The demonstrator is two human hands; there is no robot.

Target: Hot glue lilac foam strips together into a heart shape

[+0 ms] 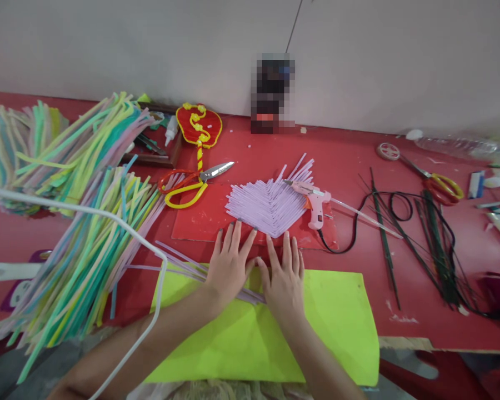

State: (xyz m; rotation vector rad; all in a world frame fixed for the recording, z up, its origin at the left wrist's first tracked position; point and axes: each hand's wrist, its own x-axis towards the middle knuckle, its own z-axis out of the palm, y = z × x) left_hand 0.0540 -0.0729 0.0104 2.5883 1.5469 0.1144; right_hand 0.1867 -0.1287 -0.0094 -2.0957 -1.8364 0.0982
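My left hand [230,262] and my right hand [284,272] lie flat side by side, fingers stretched out, on the near edge of a red board [200,219]. Their fingertips reach the lower edge of a lilac heart-shaped panel of glued strips [266,205] lying on that board. Under my palms run a few loose lilac strips [183,264] and the far edge of a lime-green foam sheet [337,311]. A pink glue gun [314,206] rests against the right side of the lilac panel.
Piles of pastel foam strips [87,222] fill the left of the red table. Orange-and-yellow scissors [191,183], a red-and-yellow ornament [199,126], a black cable [395,208], green wire stems [433,244], red-handled scissors [437,183] and a plastic bottle [458,147] lie around. A white cord [120,228] crosses the left.
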